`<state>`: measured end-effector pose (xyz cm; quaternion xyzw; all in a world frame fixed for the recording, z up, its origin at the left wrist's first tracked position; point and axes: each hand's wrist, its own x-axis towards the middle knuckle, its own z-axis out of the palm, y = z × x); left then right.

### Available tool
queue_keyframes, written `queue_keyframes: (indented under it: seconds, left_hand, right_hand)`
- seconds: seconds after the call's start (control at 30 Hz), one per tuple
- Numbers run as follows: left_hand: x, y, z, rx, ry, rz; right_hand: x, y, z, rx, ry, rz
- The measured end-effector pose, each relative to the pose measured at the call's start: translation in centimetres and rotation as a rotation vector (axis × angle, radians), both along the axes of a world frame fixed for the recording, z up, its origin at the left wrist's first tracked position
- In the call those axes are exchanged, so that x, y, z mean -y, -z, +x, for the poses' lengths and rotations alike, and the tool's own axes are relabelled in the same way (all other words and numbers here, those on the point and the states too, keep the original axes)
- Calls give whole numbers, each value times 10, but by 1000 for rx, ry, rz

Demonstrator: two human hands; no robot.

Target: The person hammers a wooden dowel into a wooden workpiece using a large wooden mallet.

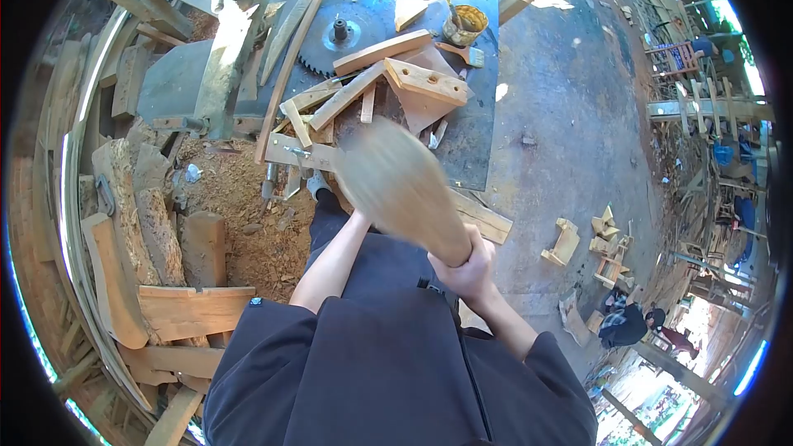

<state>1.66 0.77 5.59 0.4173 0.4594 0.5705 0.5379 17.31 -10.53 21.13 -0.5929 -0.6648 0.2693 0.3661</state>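
Observation:
My right hand is closed round the narrow end of a wooden club-shaped mallet. The mallet's thick head is raised in front of me and smeared by motion. It covers my left hand, so only the left forearm and wrist show, reaching forward beneath it. A wooden board with a metal piece on it sticks out to the left of the mallet head. Another length of board appears at the mallet's right, beside my right hand.
A metal table bears a circular saw blade, a drilled wood block, several offcuts, a tin and a brush. Rough planks stand at left. Wood pieces and a person are at right.

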Motion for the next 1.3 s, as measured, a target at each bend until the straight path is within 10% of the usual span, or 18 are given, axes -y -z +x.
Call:
queue_keyframes:
  seconds: [0.13,0.23,0.3,0.47,0.8,1.3]
  left_hand:
    - [3,63,14,-160,-31,78]
    - [2,89,35,-67,186,38]
    - [17,92,46,-700,156,496]
    - [38,66,37,-740,360,566]
    - [-19,35,-56,85,-131,-59]
    - [-19,39,-51,121,-166,-24]
  right_hand:
    - [-1,43,19,423,40,-432]
    - [-1,46,35,277,119,-318]
    - [11,49,38,63,200,-345]
    - [25,67,49,-8,356,-321]
    - [45,120,78,188,348,-779]
    - [41,140,58,398,161,-1032]
